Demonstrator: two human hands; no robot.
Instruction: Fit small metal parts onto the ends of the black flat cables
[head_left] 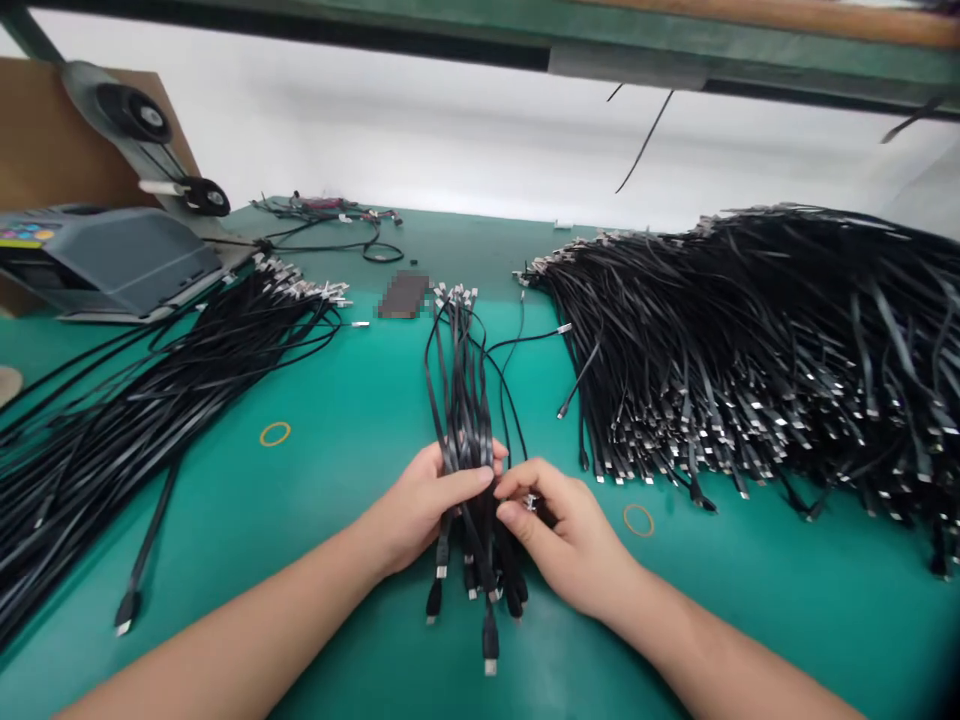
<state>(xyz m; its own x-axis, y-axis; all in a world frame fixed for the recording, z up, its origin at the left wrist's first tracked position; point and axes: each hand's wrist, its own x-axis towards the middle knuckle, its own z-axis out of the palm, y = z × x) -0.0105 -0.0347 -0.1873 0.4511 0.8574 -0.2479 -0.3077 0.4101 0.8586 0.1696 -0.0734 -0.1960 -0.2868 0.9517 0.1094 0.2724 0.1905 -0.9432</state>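
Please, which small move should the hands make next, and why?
Perhaps the right hand should even out the near ends of the bundle of flat black cables: the left hand clasps the bundle, and its black plugs with silver metal tips end unevenly there.

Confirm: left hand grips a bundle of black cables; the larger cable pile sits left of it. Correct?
Wrong side: in the head view, the larger cable pile sits right of it. The left hand does grip a bundle of black cables.

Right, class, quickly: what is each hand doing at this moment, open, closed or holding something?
Left hand: closed, holding a bunch of black cables.
Right hand: partly curled beside the bunch; whether it grips anything cannot be told.
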